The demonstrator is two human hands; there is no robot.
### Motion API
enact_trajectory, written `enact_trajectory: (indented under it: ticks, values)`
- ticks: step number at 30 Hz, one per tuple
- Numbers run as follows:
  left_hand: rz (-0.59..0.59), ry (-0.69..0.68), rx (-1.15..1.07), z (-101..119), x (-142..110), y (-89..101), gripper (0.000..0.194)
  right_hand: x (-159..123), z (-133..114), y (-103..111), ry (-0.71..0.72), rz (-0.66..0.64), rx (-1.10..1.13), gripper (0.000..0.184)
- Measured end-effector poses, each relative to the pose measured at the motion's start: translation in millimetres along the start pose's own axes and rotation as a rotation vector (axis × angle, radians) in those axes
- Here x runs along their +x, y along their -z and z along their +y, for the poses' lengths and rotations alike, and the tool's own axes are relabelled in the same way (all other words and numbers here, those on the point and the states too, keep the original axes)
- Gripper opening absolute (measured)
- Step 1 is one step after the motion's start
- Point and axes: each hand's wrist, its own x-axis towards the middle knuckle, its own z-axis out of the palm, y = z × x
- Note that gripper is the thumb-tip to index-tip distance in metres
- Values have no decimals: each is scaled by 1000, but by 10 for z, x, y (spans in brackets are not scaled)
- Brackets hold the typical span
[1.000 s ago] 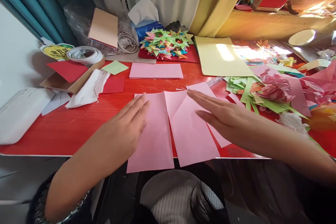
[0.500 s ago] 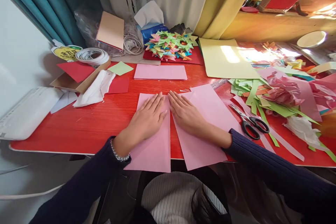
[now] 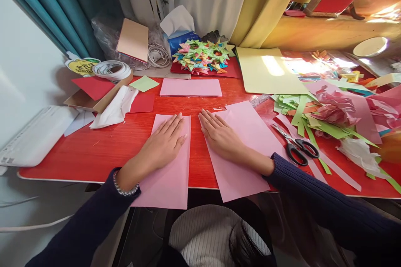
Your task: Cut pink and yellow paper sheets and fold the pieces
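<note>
My left hand (image 3: 164, 144) lies flat, fingers stretched out, on a pink sheet of paper (image 3: 171, 187). That sheet's near end hangs past the front edge of the table. My right hand (image 3: 221, 133) rests flat on a second pink sheet (image 3: 236, 177), which overlaps more pink paper (image 3: 250, 121) on its right side. A strip of red tabletop shows between the two sheets. Beyond my hands lies a neat pink stack of paper (image 3: 191, 87). Scissors with black handles (image 3: 297, 148) lie to the right of my right forearm.
Green and pink paper scraps (image 3: 332, 112) are heaped at the right. A large yellow sheet (image 3: 269, 75) and folded paper stars (image 3: 203, 56) lie at the back. On the left are a cardboard tray (image 3: 97, 102), a tape roll (image 3: 112, 70) and a white box-like device (image 3: 37, 133).
My left hand has slid left with the pink sheet under it, widening the gap between the two sheets. My right hand and its sheet have hardly moved.
</note>
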Motion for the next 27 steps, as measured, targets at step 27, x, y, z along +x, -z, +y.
enact_trajectory:
  ticks: [27]
  values:
    - [177, -488, -1260, 8, 681, 1212, 15, -1760, -411, 99, -489, -255, 1662, 51]
